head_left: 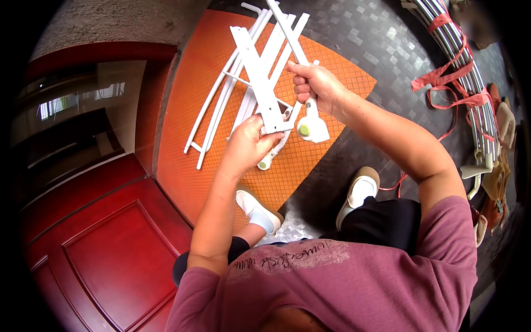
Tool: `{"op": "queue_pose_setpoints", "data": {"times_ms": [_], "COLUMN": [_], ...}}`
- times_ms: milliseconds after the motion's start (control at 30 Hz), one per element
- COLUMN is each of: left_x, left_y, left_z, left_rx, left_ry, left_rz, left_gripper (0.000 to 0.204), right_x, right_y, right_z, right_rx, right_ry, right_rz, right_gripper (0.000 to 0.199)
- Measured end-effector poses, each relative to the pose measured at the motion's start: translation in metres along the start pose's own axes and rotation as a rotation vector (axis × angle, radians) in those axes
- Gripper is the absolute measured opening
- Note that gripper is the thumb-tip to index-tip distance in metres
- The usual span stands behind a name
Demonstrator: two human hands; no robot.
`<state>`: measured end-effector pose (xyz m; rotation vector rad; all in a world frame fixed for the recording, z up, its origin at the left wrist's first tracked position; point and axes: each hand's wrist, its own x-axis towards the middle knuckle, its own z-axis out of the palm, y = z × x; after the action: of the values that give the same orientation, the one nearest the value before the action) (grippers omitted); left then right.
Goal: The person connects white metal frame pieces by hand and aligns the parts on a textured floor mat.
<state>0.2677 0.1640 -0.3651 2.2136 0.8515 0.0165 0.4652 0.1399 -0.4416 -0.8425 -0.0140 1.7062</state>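
My left hand (246, 143) is closed around the lower end of a flat white metal bar (255, 69), which has small holes and a bent bracket at its near end. Up and to the right, my right hand (319, 87) grips a white tube (286, 29) in its fist. Below that fist hangs the tube's white plastic end fitting (316, 131) with a round green disc. Several more white tubes (209, 113) lie beneath and beyond the bar, some joined by crosspieces. Near my left fingers is another white fitting with a green disc (265, 164).
An orange textured mat (177, 124) lies under the tubes, on a dark patterned floor (365, 52). Red wooden panelled furniture (119, 243) stands at the left. On the right is a bundle of shiny metal tubes (474, 77) tied with red ribbon, with shoes (504, 124) beside it.
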Motion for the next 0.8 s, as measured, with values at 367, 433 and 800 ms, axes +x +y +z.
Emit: {"op": "queue_pose_setpoints", "data": {"times_ms": [367,433,800], "left_x": [0.003,0.003,0.007], "left_y": [0.013,0.012,0.02], "left_z": [-0.018,-0.019,-0.024], "left_rx": [-1.168,-1.319,-1.54], "left_ry": [0.087,0.085,0.182], "left_rz": [-0.296,-0.266,-0.261], "left_gripper": [0.044,0.045,0.046], "right_x": [-0.008,-0.01,-0.015], "right_y": [-0.019,-0.022,-0.021], "right_z": [0.008,0.013,0.025], "right_rx": [0.111,0.115,0.192], "right_ry": [0.018,0.003,-0.082], "right_rz": [-0.013,-0.023,-0.038], "right_gripper": [0.017,0.017,0.017]}}
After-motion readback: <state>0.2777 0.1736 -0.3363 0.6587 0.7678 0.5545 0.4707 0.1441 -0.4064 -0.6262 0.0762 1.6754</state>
